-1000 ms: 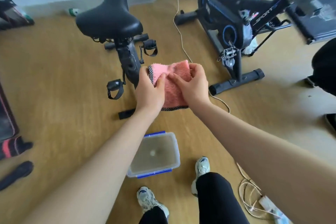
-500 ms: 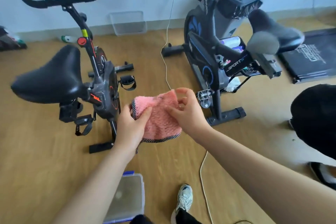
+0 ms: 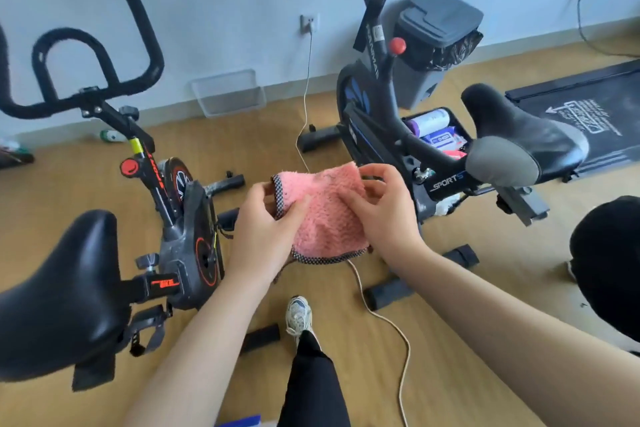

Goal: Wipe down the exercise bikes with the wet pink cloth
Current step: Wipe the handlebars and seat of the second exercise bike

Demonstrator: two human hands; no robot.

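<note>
A fluffy pink cloth [image 3: 325, 215] with a dotted dark hem hangs in mid-air between two exercise bikes. My left hand [image 3: 263, 236] grips its left edge, thumb on top. My right hand [image 3: 384, 211] pinches its right side with curled fingers. On the left stands a black bike with red trim [image 3: 183, 218], its saddle [image 3: 65, 291] close to me and its handlebars [image 3: 93, 55] raised. On the right stands a black and blue bike [image 3: 388, 135] marked SPORTS, its saddle [image 3: 519, 135] pointing right.
A white cable [image 3: 384, 319] runs across the wooden floor from a wall socket [image 3: 309, 22]. A grey lidded bin [image 3: 433, 42] and a clear box [image 3: 228, 92] stand by the wall. A black treadmill [image 3: 585, 111] lies at right. My shoe [image 3: 298, 315] is below the cloth; a dark-clothed person [image 3: 606, 263] is at the right edge.
My view has risen and moved forward between the bikes. Both hands still hold the cloth, shifting their grip along its edges. The clear water tub has dropped out of view.
</note>
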